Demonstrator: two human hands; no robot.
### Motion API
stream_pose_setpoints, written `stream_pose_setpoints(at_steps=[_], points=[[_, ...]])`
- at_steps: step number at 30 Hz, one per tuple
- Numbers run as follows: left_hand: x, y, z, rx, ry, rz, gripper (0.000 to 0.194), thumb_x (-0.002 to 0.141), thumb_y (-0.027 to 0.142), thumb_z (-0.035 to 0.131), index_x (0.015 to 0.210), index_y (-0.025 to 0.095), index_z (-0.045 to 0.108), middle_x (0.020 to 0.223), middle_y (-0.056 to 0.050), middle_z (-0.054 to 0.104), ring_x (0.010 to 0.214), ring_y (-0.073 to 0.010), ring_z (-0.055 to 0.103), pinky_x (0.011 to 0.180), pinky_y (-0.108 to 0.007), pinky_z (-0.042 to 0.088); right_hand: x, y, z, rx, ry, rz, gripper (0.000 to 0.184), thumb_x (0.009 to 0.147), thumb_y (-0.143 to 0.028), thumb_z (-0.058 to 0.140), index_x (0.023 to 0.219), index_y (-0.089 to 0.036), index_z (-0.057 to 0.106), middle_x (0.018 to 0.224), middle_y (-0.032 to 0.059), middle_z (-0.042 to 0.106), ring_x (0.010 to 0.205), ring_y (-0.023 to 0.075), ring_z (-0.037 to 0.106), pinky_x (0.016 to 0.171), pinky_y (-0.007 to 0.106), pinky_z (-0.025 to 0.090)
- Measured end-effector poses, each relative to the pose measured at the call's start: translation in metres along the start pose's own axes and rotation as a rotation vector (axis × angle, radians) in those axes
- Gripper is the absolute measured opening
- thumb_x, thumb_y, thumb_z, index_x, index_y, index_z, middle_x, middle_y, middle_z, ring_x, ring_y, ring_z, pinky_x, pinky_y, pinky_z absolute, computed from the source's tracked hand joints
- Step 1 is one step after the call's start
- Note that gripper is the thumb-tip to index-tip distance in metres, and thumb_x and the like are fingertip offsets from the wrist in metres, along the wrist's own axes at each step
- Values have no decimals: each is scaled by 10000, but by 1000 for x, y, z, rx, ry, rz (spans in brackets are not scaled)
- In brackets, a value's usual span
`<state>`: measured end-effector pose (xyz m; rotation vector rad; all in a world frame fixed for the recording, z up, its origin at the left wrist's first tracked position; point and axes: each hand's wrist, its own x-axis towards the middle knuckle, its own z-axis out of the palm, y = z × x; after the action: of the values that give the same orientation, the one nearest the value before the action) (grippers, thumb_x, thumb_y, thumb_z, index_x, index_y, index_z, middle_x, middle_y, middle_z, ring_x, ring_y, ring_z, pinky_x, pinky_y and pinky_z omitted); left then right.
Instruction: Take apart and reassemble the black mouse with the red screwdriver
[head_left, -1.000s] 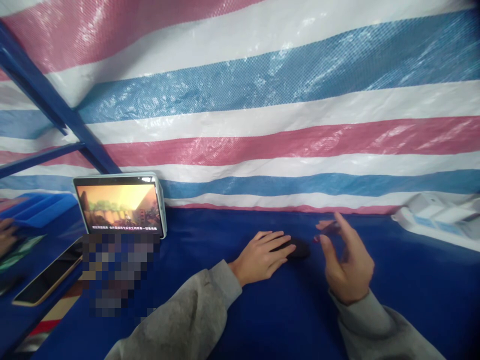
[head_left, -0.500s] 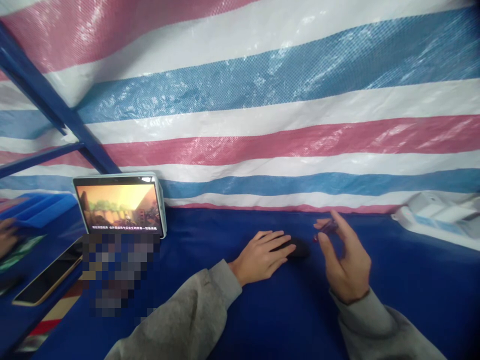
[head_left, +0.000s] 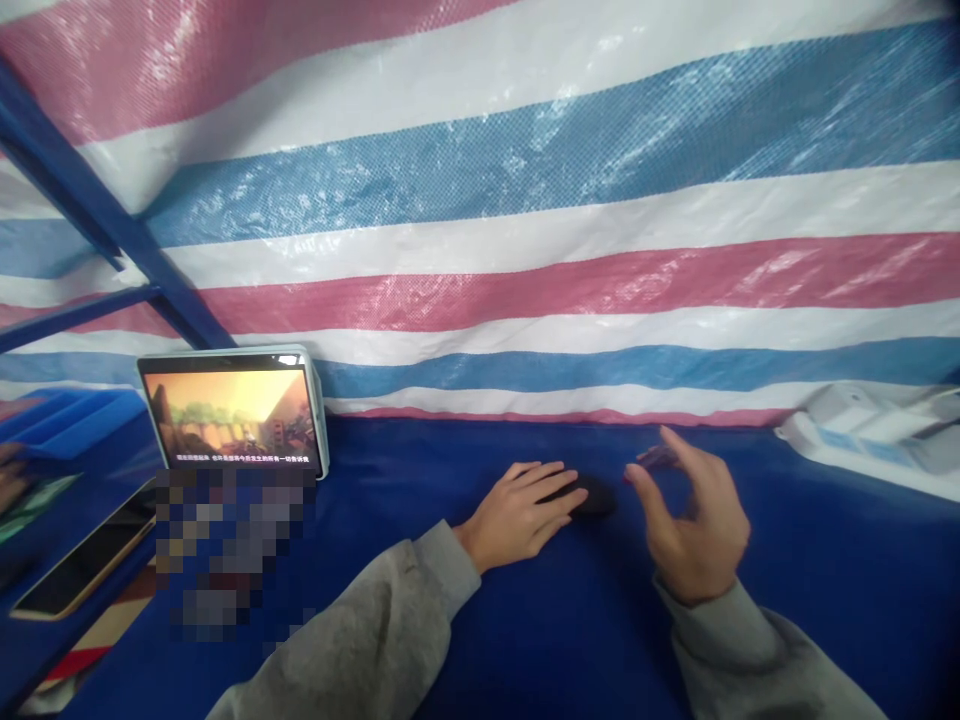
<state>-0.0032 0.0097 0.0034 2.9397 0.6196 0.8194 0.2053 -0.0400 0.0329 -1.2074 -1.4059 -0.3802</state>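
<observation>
My left hand [head_left: 525, 510] lies palm down, its fingers stretched out across a dark rounded object [head_left: 596, 497] that looks like a computer mouse. The palm and fingers hide the left part of that object. To its right, my right hand [head_left: 697, 520] is raised slightly above the blue surface. Between its thumb and fingertips sits a small purplish, partly see-through piece [head_left: 658, 457], too blurred to name. Both forearms are in grey sleeves.
A tablet [head_left: 232, 410] playing a video stands at the left, with a phone [head_left: 90, 550] and a pixelated patch near it. Another person's hand [head_left: 11, 475] and a blue tray [head_left: 75, 420] are at the far left. White equipment [head_left: 877, 440] stands right, before a striped tarp [head_left: 525, 300].
My right hand has turned a little and its curled fingers show less behind the purplish piece. My left hand stays on the dark object. The view has shifted slightly.
</observation>
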Motion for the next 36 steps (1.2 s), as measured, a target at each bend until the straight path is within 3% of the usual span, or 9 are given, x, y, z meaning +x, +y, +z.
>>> stream_pose_setpoints(at_steps=[6,12,18,24,31,36], points=[[0,-1,2,16,18,8,346,1047,315,423,1344,212,568,1411,-60,584,1362,-214,490,1088,-399,417,-2,0,-1,104,-98,69,552,917,-218,594,1453,-203,464,1102,111,707,899,230,698,814,427,582],[-1,0,2,11,12,1,348,1047,310,421,1351,220,566,1417,-69,577,1373,-219,478,1088,-408,418,2,-3,-2,-37,63,-13,495,817,-197,738,1299,-218,628,964,77,710,829,202,685,785,362,572],[0,1,0,7,8,2,346,1048,312,416,1340,214,574,1415,-67,580,1366,-219,485,1086,-402,420,1,-3,-1,13,-21,-10,460,877,-201,662,1331,-203,588,1063,102,715,942,231,691,856,405,560],[0,0,0,8,-12,-4,357,1045,318,421,1362,221,553,1414,-73,579,1378,-212,470,1091,-398,416,3,-3,-3,-23,95,-29,389,771,-218,789,1148,-214,694,954,61,697,835,200,666,750,339,548],[0,0,-1,2,6,2,350,1048,310,418,1352,213,561,1416,-68,578,1369,-220,481,1082,-405,422,-1,-1,-3,66,-38,40,493,903,-188,612,1391,-213,543,1033,92,716,909,237,681,855,436,536],[1,1,-2,3,-3,-4,349,1050,311,411,1346,210,565,1412,-72,582,1369,-218,483,1079,-397,426,-2,2,-2,18,36,55,486,839,-208,705,1316,-223,614,1018,87,700,875,228,668,814,407,549]])
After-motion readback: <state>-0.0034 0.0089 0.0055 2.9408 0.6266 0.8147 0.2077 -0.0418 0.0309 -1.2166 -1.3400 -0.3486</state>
